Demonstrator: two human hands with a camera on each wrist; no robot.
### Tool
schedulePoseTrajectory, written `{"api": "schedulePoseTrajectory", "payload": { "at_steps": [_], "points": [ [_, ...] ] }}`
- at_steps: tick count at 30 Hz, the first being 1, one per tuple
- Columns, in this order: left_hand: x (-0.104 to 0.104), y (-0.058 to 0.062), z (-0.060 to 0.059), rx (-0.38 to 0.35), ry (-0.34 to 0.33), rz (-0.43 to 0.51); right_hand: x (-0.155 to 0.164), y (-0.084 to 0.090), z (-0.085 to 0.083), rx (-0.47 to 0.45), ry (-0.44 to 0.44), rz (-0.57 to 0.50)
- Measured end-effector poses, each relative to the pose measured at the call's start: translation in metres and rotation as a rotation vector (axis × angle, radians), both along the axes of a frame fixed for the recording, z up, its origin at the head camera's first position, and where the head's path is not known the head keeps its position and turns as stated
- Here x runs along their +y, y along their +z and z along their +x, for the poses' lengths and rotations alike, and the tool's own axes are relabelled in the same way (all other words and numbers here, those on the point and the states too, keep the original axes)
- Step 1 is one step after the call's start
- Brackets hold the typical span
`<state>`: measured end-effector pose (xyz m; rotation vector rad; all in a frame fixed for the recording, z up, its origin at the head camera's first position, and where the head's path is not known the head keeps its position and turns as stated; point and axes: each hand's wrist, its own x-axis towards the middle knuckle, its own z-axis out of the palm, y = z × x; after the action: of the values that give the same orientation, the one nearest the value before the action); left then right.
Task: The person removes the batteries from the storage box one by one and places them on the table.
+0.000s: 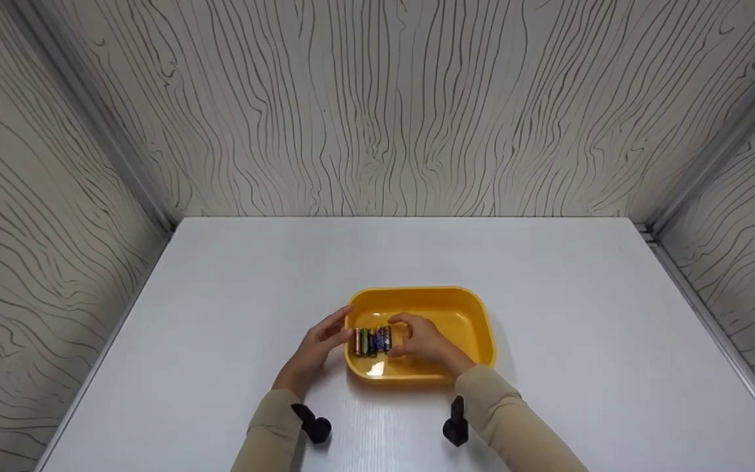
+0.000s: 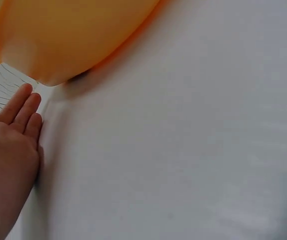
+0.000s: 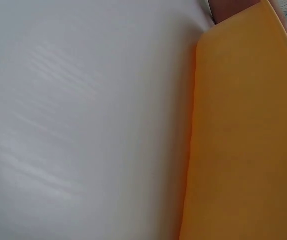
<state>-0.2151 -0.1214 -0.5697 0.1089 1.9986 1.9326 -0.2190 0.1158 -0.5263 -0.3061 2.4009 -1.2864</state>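
Observation:
A yellow plastic tray [image 1: 476,328] lies on the white table. Inside its left part, several AA-type batteries [image 1: 364,342] stand side by side in a row. My right hand [image 1: 422,339] reaches over the tray, its thumb and index finger curved round the two ends of the rightmost battery [image 1: 387,337]. My left hand [image 1: 315,344] is at the tray's left rim, thumb over the edge close by the leftmost battery. In the left wrist view, the other fingers [image 2: 23,111] extend straight beside the tray's outer wall [image 2: 78,35]. The right wrist view shows mostly the tray's front wall [image 3: 243,130].
A white table [image 1: 253,275] surrounds the tray. Wood-patterned panels [image 1: 377,111] rise behind and on both sides. Black wrist mounts [image 1: 315,426] stick out from both beige sleeves [image 1: 515,419] near the front.

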Motion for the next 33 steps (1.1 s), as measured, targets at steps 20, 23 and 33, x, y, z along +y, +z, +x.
{"api": "schedulePoseTrajectory", "payload": {
  "at_steps": [20, 23, 33],
  "points": [
    [0.003, -0.002, 0.001, 0.046, 0.024, -0.011, -0.013, -0.006, 0.001, 0.013, -0.079, 0.129],
    [0.001, -0.002, 0.002, 0.068, 0.032, -0.036, -0.014, -0.006, 0.001, 0.027, -0.068, 0.147],
    [0.001, -0.003, 0.003, 0.061, 0.038, -0.047, -0.012, -0.003, 0.003, 0.014, -0.042, 0.167]
  ]
}}
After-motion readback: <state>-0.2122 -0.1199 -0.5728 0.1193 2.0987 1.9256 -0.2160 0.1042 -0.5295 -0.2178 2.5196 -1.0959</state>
